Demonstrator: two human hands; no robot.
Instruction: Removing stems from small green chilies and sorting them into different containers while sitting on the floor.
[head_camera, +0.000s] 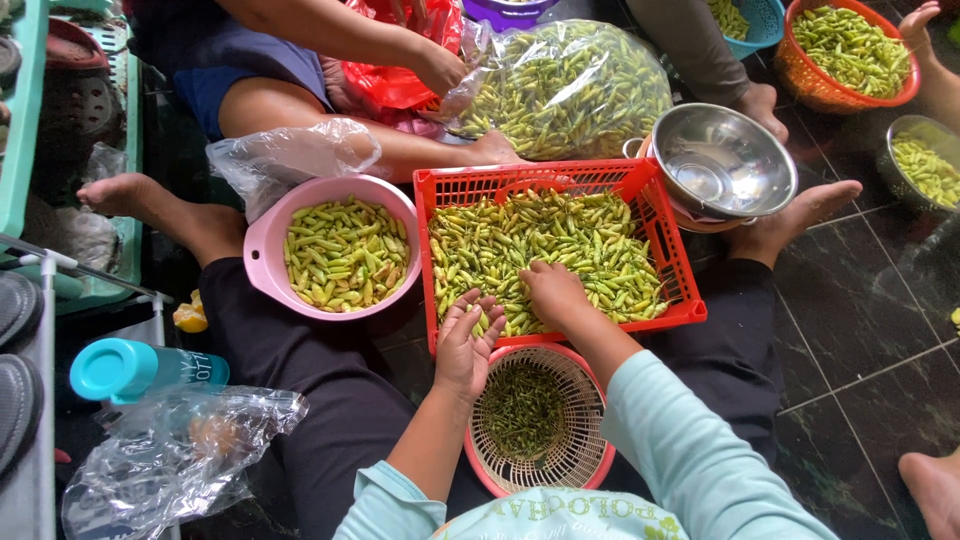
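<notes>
Yellow-green small chillies (560, 240) heaped in red crate (660, 230), left hand (466, 345) cupped open, right hand (553, 293) perhaps pinching some.

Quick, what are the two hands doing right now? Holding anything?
Left hand: open and cupped, palm up, over the green chilies at the red crate edge.
Right hand: curled down on the chilies; whether it grips any cannot be told.
</notes>
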